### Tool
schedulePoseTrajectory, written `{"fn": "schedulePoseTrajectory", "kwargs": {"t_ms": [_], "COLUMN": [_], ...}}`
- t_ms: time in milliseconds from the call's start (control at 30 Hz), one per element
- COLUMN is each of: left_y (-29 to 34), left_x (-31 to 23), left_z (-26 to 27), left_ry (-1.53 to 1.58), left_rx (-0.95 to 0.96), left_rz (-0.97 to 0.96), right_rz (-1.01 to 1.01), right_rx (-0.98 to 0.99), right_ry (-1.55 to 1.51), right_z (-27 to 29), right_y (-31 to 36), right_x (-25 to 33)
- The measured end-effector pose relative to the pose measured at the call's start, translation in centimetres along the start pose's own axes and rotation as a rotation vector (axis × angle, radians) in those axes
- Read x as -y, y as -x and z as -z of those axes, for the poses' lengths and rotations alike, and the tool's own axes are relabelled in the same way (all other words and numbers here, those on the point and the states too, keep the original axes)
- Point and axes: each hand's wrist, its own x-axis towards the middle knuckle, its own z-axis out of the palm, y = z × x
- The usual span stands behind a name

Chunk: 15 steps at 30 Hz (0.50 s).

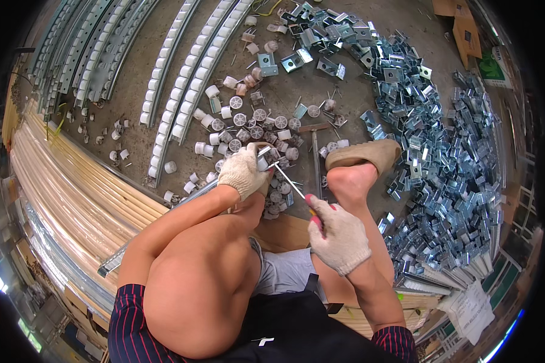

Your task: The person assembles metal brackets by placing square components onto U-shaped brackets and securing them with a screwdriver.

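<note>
My left hand (244, 172), in a cream knit glove, is closed around the end of a long metal rail (111, 264), which runs back under my left forearm. In my gloved right hand (339, 239) is a screwdriver (290, 181) with a thin bright shaft; my fingers hide most of its handle. The shaft slants up and left, its tip close beside the rail end at my left hand. Whether the tip touches the rail, I cannot tell. White spoked rollers (238, 119) lie loose on the floor just beyond my left hand.
A hammer (315, 160) lies between my sandalled feet. Bent metal brackets (406, 109) are heaped in a curve along the right. Roller-filled rails (188, 78) lie at the upper left, with wrapped long strips (72, 175) left of me. Cardboard (464, 36) stands at the upper right.
</note>
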Motion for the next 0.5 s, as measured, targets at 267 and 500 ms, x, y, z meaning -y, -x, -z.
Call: {"fn": "schedulePoseTrajectory", "kwargs": {"t_ms": [267,500], "left_y": [0.1,-0.6], "left_x": [-0.1,-1.0], "left_z": [-0.5,0.0], "left_ry": [-0.067,0.006], "left_rx": [-0.026,-0.002], "left_rz": [0.018,-0.051], "right_rz": [-0.009,-0.175], "right_rx": [0.114,0.250], "right_ry": [0.290,0.207], "right_z": [-0.9,-6.5], "right_y": [-4.3,-2.7], "right_x": [2.8,3.9]}}
